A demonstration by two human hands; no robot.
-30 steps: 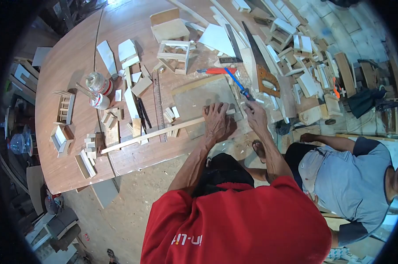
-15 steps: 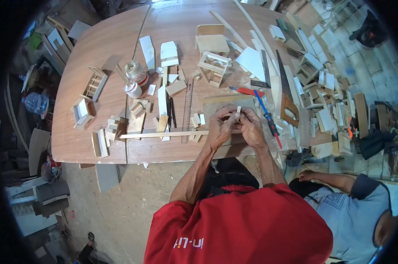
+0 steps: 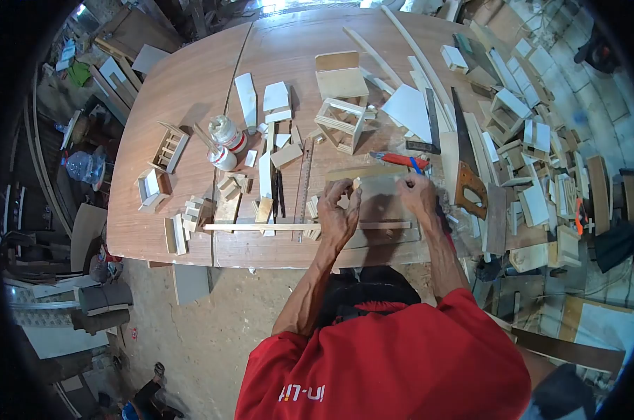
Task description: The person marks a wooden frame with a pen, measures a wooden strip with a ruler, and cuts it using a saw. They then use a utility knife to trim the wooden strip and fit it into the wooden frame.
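My left hand (image 3: 339,211) pinches a small light wood piece (image 3: 357,183) between thumb and fingertips, above the worn board (image 3: 383,192) near the table's front edge. To its right, my right hand (image 3: 418,194) is closed at the near end of the blue file (image 3: 416,165), whose handle is mostly hidden under the hand and forearm. A red cutter (image 3: 394,159) lies just beyond that hand. The long thin wood strip (image 3: 261,227) runs left to right beneath my left wrist.
Glue jars (image 3: 227,133) and small wooden models (image 3: 341,124) stand on the table (image 3: 163,91). A handsaw (image 3: 471,190) lies on the right, beside piled wood offcuts (image 3: 534,182). Part of another person shows at the lower right.
My hands, together before, have separated; the small piece stays in my left hand and my right has moved right to the blue file. The view has shifted, and the other person has moved lower.
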